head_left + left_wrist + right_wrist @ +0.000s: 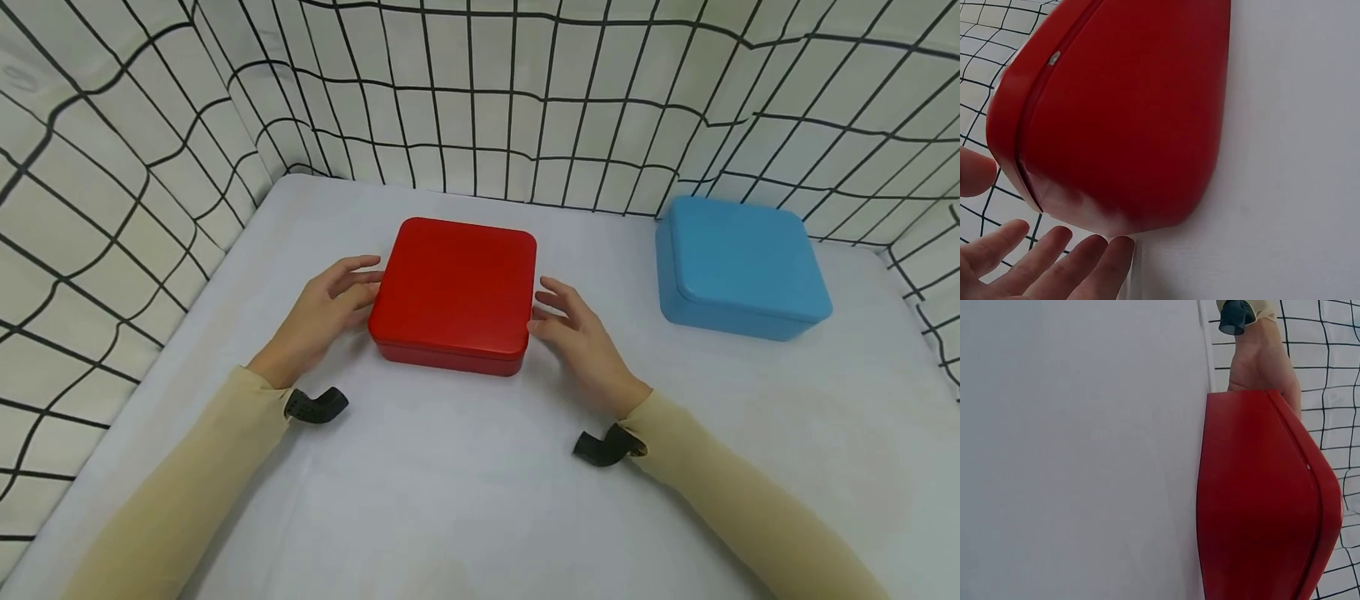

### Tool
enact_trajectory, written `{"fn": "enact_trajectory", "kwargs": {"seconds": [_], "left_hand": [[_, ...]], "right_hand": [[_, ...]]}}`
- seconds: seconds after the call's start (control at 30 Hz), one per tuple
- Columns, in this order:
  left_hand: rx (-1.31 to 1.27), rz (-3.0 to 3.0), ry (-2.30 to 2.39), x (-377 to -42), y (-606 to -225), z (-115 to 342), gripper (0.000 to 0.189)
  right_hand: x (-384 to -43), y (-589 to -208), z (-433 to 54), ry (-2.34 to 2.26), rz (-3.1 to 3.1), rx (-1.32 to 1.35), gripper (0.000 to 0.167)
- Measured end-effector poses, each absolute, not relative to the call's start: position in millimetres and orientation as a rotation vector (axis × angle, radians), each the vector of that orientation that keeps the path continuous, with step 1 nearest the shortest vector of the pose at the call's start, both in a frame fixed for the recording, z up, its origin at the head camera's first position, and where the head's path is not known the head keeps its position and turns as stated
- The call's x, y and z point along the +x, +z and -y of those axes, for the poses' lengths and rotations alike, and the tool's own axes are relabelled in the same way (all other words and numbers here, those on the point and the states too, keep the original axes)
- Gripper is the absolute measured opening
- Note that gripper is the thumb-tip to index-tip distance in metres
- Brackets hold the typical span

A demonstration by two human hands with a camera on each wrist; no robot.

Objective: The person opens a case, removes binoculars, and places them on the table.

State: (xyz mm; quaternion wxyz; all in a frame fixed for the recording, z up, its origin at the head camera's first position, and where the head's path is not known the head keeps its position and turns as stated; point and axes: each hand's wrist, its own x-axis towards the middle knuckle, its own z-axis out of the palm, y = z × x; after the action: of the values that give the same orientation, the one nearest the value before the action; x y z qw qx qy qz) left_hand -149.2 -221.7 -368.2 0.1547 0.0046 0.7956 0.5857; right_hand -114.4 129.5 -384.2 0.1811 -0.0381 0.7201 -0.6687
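Flanking a red box [453,287] with relaxed hands.
In the head view, reaching with left hand [318,308] and right hand [587,343] beside the box at frame centre, grasping nothing, apart from a blue box [742,262] at upper right; seemingly at the positioning step, next calling for even pressure from both sides. In the left wrist view, showing loose fingers [1113,265] at lower left, without certain contact. In the right wrist view, showing the box at lower right; nowhere bearing legible brands, labels or writing.

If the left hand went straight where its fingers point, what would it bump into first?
Most likely the near left side of the red box. The left hand's fingertips look very close already; whether they touch is unclear.
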Motion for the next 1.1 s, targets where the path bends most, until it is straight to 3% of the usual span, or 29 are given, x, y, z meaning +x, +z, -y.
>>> {"fn": "enact_trajectory", "kwargs": {"seconds": [0.47,1.1], "left_hand": [[-0.038,-2.236,1.650,-161,-364,213,0.061],[0.001,-2.224,1.666,-145,-366,219,0.058]], "right_hand": [[-132,-388,-126,-1.984,-1.923,-0.079,0.081],[-113,-386,-123,-1.944,-1.931,-0.059,0.082]]}}
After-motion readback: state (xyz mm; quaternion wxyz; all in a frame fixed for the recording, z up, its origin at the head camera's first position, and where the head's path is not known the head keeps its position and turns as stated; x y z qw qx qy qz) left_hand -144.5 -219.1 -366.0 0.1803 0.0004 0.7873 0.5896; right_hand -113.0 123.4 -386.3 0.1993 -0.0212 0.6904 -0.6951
